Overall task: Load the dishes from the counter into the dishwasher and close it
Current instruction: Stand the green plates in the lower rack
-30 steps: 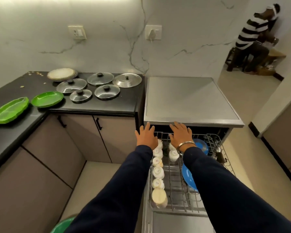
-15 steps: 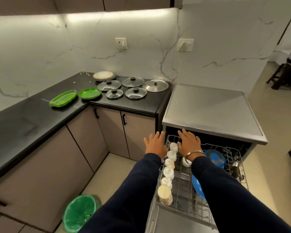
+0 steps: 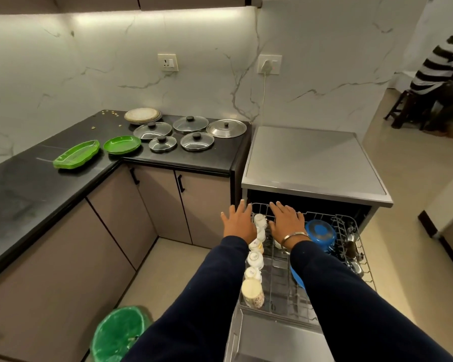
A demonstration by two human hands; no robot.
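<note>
Over the pulled-out dishwasher rack (image 3: 280, 283) beside black counter (image 3: 37, 184), both hands' grips flat, fingers spread.

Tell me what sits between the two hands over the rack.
In the head view, white cups stand in the rack between the left hand and right hand.

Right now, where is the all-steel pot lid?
The steel lid lies on the black counter, at its right end beside the dishwasher top, right of the glass lids.
</note>
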